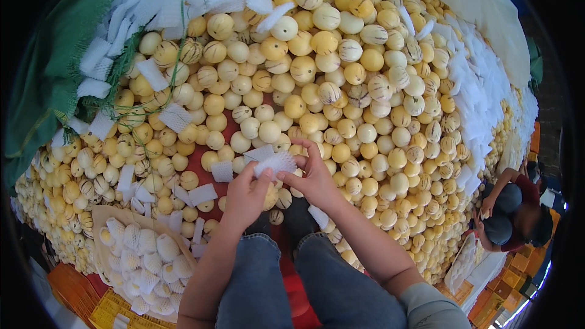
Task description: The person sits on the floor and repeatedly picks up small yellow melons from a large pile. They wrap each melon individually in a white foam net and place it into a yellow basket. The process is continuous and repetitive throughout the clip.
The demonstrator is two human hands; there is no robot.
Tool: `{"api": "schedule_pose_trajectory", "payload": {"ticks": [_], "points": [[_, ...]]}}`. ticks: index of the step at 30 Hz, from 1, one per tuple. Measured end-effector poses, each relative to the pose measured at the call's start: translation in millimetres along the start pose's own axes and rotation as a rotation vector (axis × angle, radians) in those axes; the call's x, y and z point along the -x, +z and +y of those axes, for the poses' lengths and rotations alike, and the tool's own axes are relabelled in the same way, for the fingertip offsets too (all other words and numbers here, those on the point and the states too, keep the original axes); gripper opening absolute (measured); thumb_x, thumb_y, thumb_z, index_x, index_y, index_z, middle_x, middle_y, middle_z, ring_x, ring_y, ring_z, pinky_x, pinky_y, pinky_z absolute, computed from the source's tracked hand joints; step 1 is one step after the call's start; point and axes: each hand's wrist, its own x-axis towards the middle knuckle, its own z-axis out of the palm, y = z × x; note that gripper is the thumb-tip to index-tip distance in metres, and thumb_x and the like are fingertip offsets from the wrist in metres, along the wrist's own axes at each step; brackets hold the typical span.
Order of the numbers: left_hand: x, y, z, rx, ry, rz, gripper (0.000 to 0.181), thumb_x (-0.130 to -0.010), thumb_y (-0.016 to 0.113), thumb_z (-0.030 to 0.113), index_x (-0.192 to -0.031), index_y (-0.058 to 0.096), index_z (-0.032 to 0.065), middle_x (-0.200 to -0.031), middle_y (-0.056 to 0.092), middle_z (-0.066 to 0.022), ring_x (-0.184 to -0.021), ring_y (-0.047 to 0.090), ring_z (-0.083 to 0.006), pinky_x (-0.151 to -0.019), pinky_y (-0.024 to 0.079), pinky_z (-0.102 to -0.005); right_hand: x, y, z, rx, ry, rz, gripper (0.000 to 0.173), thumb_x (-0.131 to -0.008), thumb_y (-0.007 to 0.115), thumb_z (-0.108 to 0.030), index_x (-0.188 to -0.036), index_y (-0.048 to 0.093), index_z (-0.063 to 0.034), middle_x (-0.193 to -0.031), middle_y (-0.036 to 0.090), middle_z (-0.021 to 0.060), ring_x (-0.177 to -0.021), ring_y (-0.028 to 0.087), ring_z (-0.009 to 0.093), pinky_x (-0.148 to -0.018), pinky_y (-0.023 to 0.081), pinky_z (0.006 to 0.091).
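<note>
Both of my hands meet over a heap of pale yellow, purple-striped pepino melons (304, 68). A white foam net sleeve (276, 164) is pinched between the thumb and fingers of my left hand (249, 192) and those of my right hand (313, 176). Whether a fruit is inside the sleeve cannot be told. Just left of my hands, loose flat foam sleeves (222, 171) lie on the fruit. At the lower left, a brown-lined container (103, 224) holds many melons in white foam nets (146, 240).
Piles of foam sleeves lie at the upper left (160, 0) and right (475, 96). Green cloth (50, 68) borders the left. Orange (73, 288) and yellow crates (114, 313) stand at the lower left. A co-worker (516, 210) sits at the right beside another container of wrapped fruit.
</note>
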Motion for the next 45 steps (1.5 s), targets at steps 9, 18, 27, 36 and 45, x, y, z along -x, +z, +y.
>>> {"api": "schedule_pose_trajectory", "payload": {"ticks": [9,18,27,36,45], "points": [[-8,-6,13,0.898,-0.394,-0.066,0.055,-0.095,0.027,0.051,-0.121,0.044,0.0053,-0.113,0.056,-0.0104,-0.101,0.057,-0.0213,-0.084,0.048,-0.0362,10,12,-17,0.832,-0.637,-0.111,0.083,-0.068,0.077,-0.023,-0.136,0.033,-0.0056,-0.118,0.050,0.0155,-0.101,0.051,0.028,-0.086,0.038,0.0374],[-4,3,42,0.993,-0.390,-0.173,0.065,-0.094,0.018,0.055,-0.128,0.039,0.0038,-0.123,0.050,-0.0087,-0.114,0.048,-0.0206,-0.099,0.036,-0.0400,-4,6,-34,-0.362,-0.153,-0.166,0.111,-0.065,0.080,-0.021,-0.145,0.002,-0.0197,-0.124,0.043,0.0149,-0.112,0.049,0.025,-0.089,0.045,0.0381],[6,7,20,0.907,-0.322,-0.291,0.049,-0.094,0.042,0.038,-0.134,0.034,0.0125,-0.135,0.041,-0.0035,-0.119,0.045,-0.0184,-0.099,0.037,-0.0401,-1,-10,-48,-0.684,0.100,-0.408,0.111,-0.066,0.074,-0.039,-0.145,-0.003,-0.0263,-0.120,0.045,0.0096,-0.095,0.055,0.018,-0.061,0.050,0.0240],[8,11,45,0.643,-0.070,-0.049,0.027,-0.093,0.050,0.019,-0.116,0.046,0.0057,-0.114,0.054,-0.0066,-0.108,0.051,-0.0179,-0.093,0.040,-0.0335,-1,2,-53,-0.966,0.080,-0.417,0.099,-0.070,0.066,-0.054,-0.145,0.007,-0.0255,-0.129,0.044,0.0123,-0.119,0.044,0.027,-0.099,0.036,0.0455],[6,1,64,1.083,-0.320,-0.362,0.029,-0.097,0.035,0.026,-0.114,0.050,0.0075,-0.104,0.059,-0.0030,-0.090,0.057,-0.0131,-0.068,0.046,-0.0276,1,-16,-27,-1.372,0.109,-0.575,0.091,-0.075,0.048,-0.069,-0.145,0.009,-0.0250,-0.125,0.047,0.0150,-0.111,0.050,0.030,-0.081,0.047,0.0389]]}}
